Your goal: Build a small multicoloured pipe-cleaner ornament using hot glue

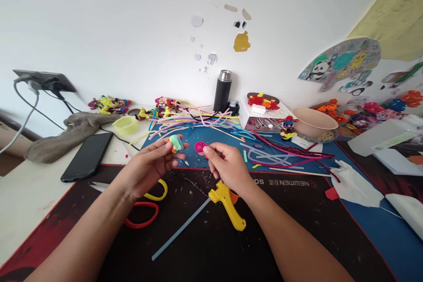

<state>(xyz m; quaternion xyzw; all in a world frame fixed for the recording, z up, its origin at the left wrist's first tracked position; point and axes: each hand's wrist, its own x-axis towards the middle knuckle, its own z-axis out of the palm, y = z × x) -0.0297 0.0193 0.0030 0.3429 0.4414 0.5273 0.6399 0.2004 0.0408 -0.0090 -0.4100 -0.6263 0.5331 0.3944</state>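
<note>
Between the fingers of my left hand (150, 165) is a small fuzzy pipe-cleaner piece (176, 142), mint green with orange at its edge. My right hand (224, 163) pinches a round magenta pipe-cleaner coil (199, 146) by its edge. The two pieces are apart, held at about the same height above the mat. Below my right hand lies a yellow glue gun (228, 207) with a long pale glue stick (181, 228) in its back. Scissors with red and yellow handles (142, 216) rest under my left wrist, partly hidden by it.
Loose pipe cleaners (198, 119) spread across the back of the dark mat (185, 269). A black phone (87, 156) lies at left. Behind stand a black thermos (223, 90) and a beige bowl (313, 123). A white bag (357, 183) lies at right.
</note>
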